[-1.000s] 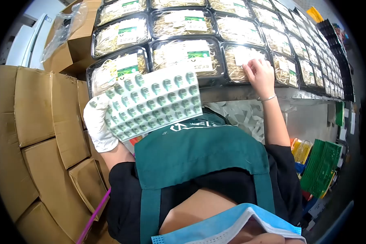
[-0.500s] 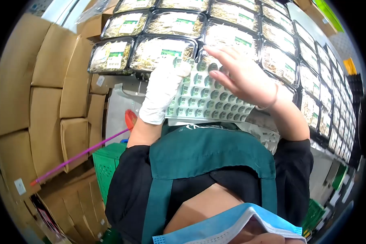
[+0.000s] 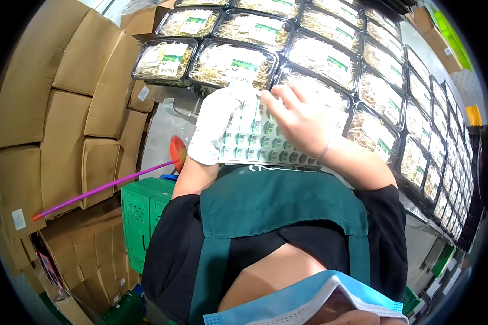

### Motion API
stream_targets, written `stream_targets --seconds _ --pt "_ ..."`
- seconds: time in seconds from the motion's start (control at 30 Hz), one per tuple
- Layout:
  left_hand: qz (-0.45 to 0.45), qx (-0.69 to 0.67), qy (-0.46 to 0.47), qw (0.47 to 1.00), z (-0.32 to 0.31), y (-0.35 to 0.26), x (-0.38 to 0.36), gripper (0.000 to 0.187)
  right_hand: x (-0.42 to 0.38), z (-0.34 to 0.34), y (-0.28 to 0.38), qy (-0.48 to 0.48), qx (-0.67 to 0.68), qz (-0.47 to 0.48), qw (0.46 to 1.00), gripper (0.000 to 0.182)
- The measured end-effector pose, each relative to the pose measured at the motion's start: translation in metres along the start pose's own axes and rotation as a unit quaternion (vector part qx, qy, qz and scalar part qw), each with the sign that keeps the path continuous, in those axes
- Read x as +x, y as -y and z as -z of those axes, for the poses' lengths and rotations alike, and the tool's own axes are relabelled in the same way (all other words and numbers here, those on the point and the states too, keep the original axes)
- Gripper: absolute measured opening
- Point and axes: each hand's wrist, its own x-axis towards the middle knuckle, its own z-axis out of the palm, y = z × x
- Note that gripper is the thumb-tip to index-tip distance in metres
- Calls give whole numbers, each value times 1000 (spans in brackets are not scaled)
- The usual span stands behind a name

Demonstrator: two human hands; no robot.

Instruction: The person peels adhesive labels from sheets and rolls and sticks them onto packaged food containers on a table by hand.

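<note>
The sheet of green-and-white stickers (image 3: pixel 255 138) sits just below the middle of the view, held flat and tilted toward the person so its rows face up for picking. The left hand (image 3: pixel 214 127), in a white glove, grips the sheet's edge at its 9 o'clock side, fingers closed around it as a support. The bare right hand (image 3: pixel 298 122), a thin bracelet at the wrist, lies over the sheet's 2 o'clock part with fingers curled down onto the stickers; whether it pinches one I cannot tell. Just beyond the sheet, toward 12 o'clock, a black tray of bean sprouts (image 3: pixel 233 62) lies under clear film with a label on top, close enough to reach from the sheet. More such trays (image 3: pixel 385 97) run in rows along the desk toward 2 o'clock. At 9 o'clock stand stacked cardboard boxes (image 3: pixel 54 108); toward 8 o'clock a pink-handled tool (image 3: pixel 103 187) leans over green crates (image 3: pixel 144 211).
</note>
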Motion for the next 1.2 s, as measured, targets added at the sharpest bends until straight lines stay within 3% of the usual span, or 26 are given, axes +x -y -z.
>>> stream_targets --seconds 0.1,0.2,0.23,0.27,0.33,0.37,0.43,0.47,0.63,0.7,0.73,0.8,0.9,0.93,1.03,1.07,1.1,1.17,1.2 --pt "20 -48 33 998 14 2 6 25 1 -7 -2 -31 47 32 998 28" --pt "14 -141 -2 990 24 -5 4 24 10 -4 -36 -72 162 16 984 21" --pt "15 -144 2 990 33 -4 5 24 12 5 -45 -60 338 -185 921 23" --pt "-17 -154 -16 988 46 0 7 23 12 -6 -84 -89 323 -255 907 39" --pt "-44 -179 -72 980 59 -3 2 21 16 -14 -125 -112 454 -336 818 72" --pt "-42 -181 -69 980 61 -8 -1 21 15 -20 -133 -82 379 -357 850 73" --pt "-36 -182 -159 970 66 -16 -7 20 13 -36 -138 -40 248 -343 905 74" --pt "-46 -153 -141 977 75 -15 -8 21 14 -44 -140 -14 159 -358 920 74" --pt "-33 -137 -155 978 93 -17 -7 21 4 -67 -144 21 45 -306 951 68" --pt "-49 -109 -206 971 94 -18 -8 20 -2 -65 -157 79 -194 -284 936 70" --pt "-49 -110 -205 971 96 -21 -9 20 -10 -59 -173 60 -239 -287 926 75" --pt "-54 -123 -219 966 99 -25 -12 19 -14 -42 -215 20 -176 -354 918 80" --pt "-59 -69 -220 971 102 -29 -13 16 12 -43 -247 -67 121 -515 846 77" --pt "-72 -60 -228 969 100 -30 -12 18 25 -52 -248 -93 154 -498 849 76" --pt "-70 -75 -211 972 101 -39 -15 17 43 -83 -261 -63 28 -410 910 60" --pt "-67 -63 -213 973 98 -41 -16 17 43 -93 -265 -82 -4 -331 940 57" --pt "-67 -62 -216 972 99 -42 -18 17 42 -96 -263 -17 -25 -362 932 60" --pt "-75 -51 -246 965 101 -43 -21 17 36 -96 -260 30 -101 -316 943 65" --pt "-77 -61 -264 959 98 -45 -23 17 39 -81 -257 82 -171 -363 912 67"
